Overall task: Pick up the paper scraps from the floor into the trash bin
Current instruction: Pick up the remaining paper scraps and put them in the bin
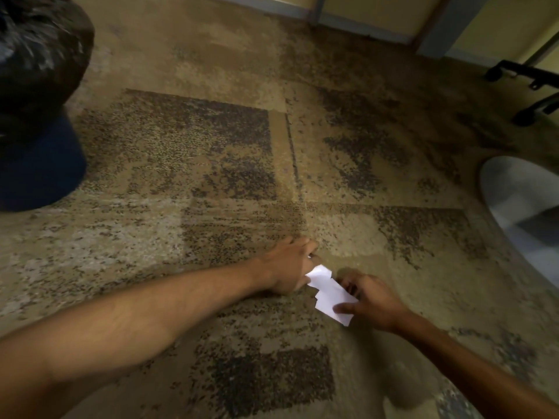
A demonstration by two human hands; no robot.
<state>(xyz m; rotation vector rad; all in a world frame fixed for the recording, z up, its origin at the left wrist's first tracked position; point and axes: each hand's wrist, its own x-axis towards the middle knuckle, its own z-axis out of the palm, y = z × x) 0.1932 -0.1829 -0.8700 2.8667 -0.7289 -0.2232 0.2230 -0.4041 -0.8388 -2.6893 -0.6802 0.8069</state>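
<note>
Pinched between thumb and fingers of the right hand [373, 300], the white paper scraps [329, 293] hover just above the carpet [211, 164], while the left hand [292, 264] curls fingers down at their far edge, seemingly gripping a small bit. Loose pieces could slip free, I judge, on the long carry to the trash bin [39, 116], well apart at far left.

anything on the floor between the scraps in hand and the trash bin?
Nothing visible. The right hand holds the paper scraps; only bare carpet lies between them and the trash bin at upper left.
</note>
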